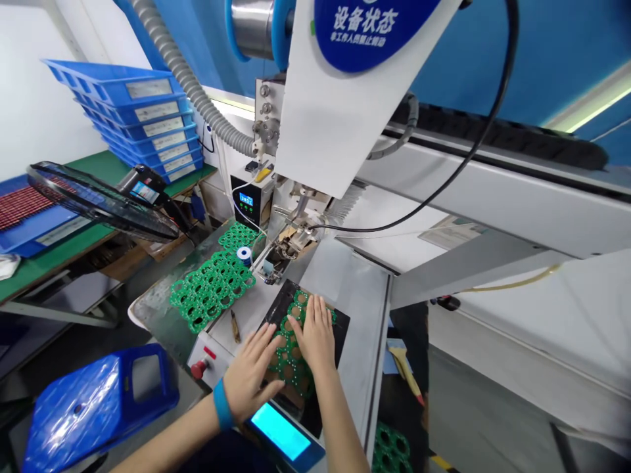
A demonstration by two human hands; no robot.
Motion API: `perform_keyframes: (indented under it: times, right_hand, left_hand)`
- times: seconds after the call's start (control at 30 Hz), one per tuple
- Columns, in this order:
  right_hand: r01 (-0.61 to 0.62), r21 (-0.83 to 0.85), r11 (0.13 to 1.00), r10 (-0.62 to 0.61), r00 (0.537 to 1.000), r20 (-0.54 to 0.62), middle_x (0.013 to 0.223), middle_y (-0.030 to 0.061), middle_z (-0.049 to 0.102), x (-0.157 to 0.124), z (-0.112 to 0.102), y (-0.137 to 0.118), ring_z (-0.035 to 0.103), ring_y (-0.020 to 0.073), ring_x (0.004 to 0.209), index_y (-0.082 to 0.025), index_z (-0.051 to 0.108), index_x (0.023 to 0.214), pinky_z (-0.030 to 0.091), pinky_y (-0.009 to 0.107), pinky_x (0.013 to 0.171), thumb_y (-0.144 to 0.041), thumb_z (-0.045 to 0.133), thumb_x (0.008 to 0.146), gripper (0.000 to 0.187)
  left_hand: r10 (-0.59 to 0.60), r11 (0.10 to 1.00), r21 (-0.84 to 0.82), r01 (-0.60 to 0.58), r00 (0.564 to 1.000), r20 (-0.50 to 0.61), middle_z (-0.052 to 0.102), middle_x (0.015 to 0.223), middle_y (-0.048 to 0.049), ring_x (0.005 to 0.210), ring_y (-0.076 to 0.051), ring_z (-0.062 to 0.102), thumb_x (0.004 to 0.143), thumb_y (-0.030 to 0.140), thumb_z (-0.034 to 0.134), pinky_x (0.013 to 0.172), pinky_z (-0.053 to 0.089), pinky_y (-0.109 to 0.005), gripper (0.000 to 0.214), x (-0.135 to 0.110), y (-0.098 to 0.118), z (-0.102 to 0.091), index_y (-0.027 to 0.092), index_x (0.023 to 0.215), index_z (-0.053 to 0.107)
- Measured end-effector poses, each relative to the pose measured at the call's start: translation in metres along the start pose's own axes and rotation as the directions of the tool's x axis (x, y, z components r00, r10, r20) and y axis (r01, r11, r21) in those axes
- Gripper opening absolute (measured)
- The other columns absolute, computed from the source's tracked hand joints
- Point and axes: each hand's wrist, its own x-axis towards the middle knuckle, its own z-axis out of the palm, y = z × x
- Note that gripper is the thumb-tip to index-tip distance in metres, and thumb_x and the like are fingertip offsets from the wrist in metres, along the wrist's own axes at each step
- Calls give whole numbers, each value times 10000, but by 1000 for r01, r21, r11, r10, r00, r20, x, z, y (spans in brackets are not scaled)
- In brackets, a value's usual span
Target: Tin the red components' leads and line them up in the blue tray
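Observation:
A green circuit board panel point(292, 361) with round cutouts lies on a black fixture plate point(342, 328) on the machine bed. My left hand point(254, 371), with a blue band at the wrist, rests at the panel's left edge with its fingers spread. Across the panel's upper right part lies my right hand point(315, 332), flat with fingers stretched out, covering some of the board. Neither hand is wrapped round anything. Just beyond the fixture hangs the machine's soldering head point(290, 243).
Several green panels point(211, 289) lie left of the machine, near a small spool point(243, 255). A red knob point(198, 369) and a lit screen point(280, 430) sit at the front. A brush point(405, 368) lies right. A fan point(98, 200) and stacked blue trays point(142, 118) stand left.

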Motion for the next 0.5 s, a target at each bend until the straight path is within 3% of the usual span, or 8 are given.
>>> perform_keyframes:
  times: [0.1, 0.17, 0.27, 0.37, 0.5]
  right_hand:
    - [84, 12, 996, -84, 996, 20, 1551, 189, 349, 0, 0, -2, 283, 310, 1454, -20, 386, 1466, 266, 462, 1165, -635, 215, 963, 813]
    - [112, 15, 994, -113, 993, 32, 1536, 184, 381, -1, 4, -5, 313, 315, 1440, -35, 406, 1459, 277, 471, 1161, -627, 240, 965, 789]
    - [106, 8, 994, -107, 994, 34, 1516, 216, 399, -2, 11, -9, 342, 345, 1421, -11, 401, 1455, 292, 508, 1144, -632, 237, 961, 810]
    - [93, -4, 996, -93, 995, 26, 1523, 239, 373, -2, 14, -11, 320, 349, 1432, 20, 370, 1461, 265, 510, 1154, -637, 218, 960, 841]
    - [91, -15, 996, -90, 995, 30, 1537, 232, 347, -1, 13, -11, 318, 330, 1437, 22, 355, 1468, 232, 489, 1173, -625, 196, 968, 833]
  left_hand:
    - [-160, 978, -143, 151, 986, -49, 520, 1436, -138, 1381, -303, 409, 978, 460, 329, 1145, 346, -471, 464, -45, -17, -10, 203, 1286, 563]
    - [-299, 925, -244, 290, 954, 1, 699, 1092, -128, 1069, -265, 636, 975, 491, 304, 951, 508, -387, 463, -70, -33, -5, 198, 1044, 656]
    - [-497, 772, -357, 526, 850, 176, 661, 685, -36, 640, -175, 644, 966, 538, 358, 610, 533, -288, 477, -95, -63, 18, 181, 806, 631]
    - [-586, 596, -420, 685, 728, 356, 639, 691, 10, 559, -119, 600, 938, 484, 530, 533, 505, -252, 369, -106, -87, 47, 139, 856, 633]
    - [-598, 416, -511, 753, 649, 470, 673, 846, -5, 692, -131, 643, 934, 384, 596, 657, 552, -295, 259, -107, -103, 75, 131, 966, 637]
